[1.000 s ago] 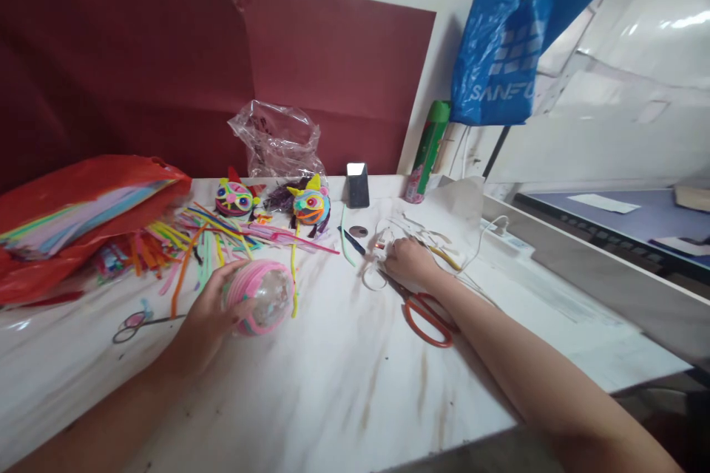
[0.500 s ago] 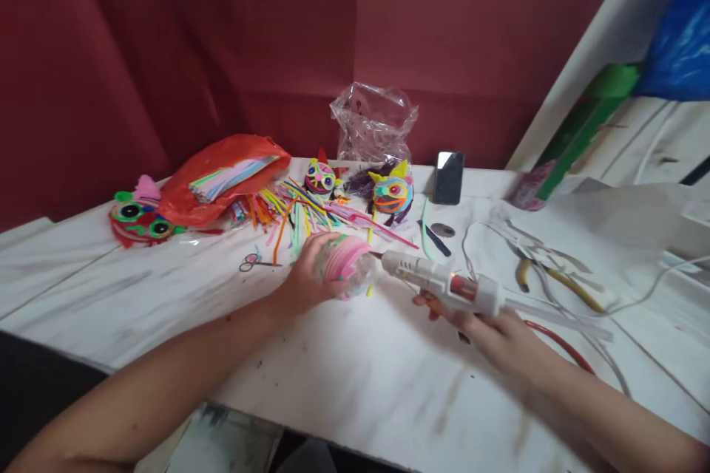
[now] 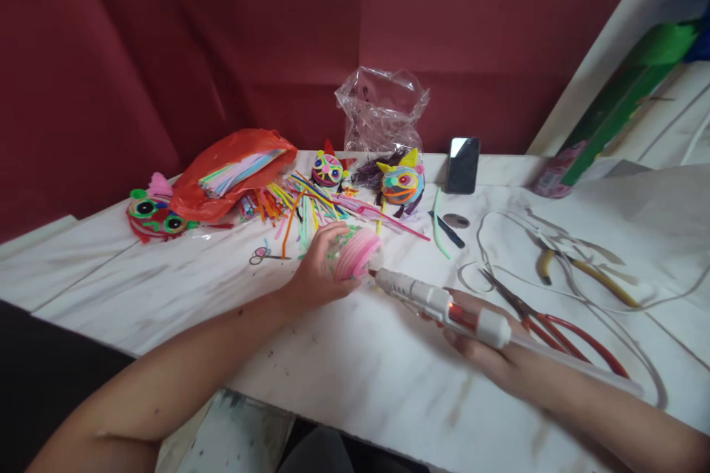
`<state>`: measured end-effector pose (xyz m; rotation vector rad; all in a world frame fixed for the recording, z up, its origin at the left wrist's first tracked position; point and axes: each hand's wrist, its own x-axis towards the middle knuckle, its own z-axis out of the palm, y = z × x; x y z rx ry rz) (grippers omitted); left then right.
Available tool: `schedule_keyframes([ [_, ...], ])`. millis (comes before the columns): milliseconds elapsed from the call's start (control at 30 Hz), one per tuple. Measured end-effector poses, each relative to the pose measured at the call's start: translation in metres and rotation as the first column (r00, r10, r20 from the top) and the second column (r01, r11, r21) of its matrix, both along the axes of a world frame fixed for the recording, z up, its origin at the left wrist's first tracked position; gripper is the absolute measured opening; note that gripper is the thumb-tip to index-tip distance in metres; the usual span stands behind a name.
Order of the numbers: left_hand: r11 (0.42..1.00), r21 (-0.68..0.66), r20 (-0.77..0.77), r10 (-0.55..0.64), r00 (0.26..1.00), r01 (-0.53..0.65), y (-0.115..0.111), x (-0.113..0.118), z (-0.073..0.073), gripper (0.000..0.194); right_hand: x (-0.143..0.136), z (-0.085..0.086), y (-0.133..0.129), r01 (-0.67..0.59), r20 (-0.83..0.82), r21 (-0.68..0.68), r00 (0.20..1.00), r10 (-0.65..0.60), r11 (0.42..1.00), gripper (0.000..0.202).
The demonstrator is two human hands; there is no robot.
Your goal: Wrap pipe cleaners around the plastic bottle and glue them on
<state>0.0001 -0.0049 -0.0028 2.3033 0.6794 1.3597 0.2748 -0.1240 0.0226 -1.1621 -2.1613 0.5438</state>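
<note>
Wrapped round a clear rounded plastic piece (image 3: 358, 254) is my left hand (image 3: 319, 266); pink strips and some green cover part of that piece. My right hand (image 3: 471, 329) grips a white glue gun (image 3: 418, 294) with a lit orange spot on its body. A long translucent glue stick (image 3: 577, 366) sticks out of its back end. The gun's nozzle is close beside the pink strips; whether it touches them I cannot tell. Behind the left hand lies a loose pile of coloured pipe cleaners (image 3: 310, 207).
Decorated faces (image 3: 158, 216) stand along the back near a red bag (image 3: 233, 170), a clear bag (image 3: 382, 111) and a phone (image 3: 462, 165). Small scissors (image 3: 266, 256) lie at left. Red-handled scissors (image 3: 532, 314), yellow-handled pliers (image 3: 599, 277) and a white cord (image 3: 488, 236) lie at right.
The plastic piece has turned in my left hand, showing more of its pink side. The glue gun's nozzle has moved lower beside it. The red-handled scissors show more fully as the view shifts.
</note>
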Motion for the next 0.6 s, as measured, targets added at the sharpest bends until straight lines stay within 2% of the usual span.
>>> schedule_keyframes([
  [200,0.999,0.044,-0.025,-0.004,1.0,0.005,0.0001,-0.0003,0.0012,0.075,-0.0031,0.0032,0.0008,-0.031,-0.011,0.027,0.999,0.032,0.999,0.011],
  [433,0.997,0.078,-0.038,0.033,0.999,-0.03,-0.0015,-0.0014,0.003,0.076,-0.0066,0.0034,0.0042,-0.082,-0.029,0.17,0.996,0.088,0.982,0.013],
  [600,0.995,0.091,-0.052,0.051,0.997,-0.046,-0.0025,-0.0023,0.0024,0.077,-0.0057,-0.0014,0.0047,-0.105,-0.002,0.173,0.994,0.107,0.979,0.006],
])
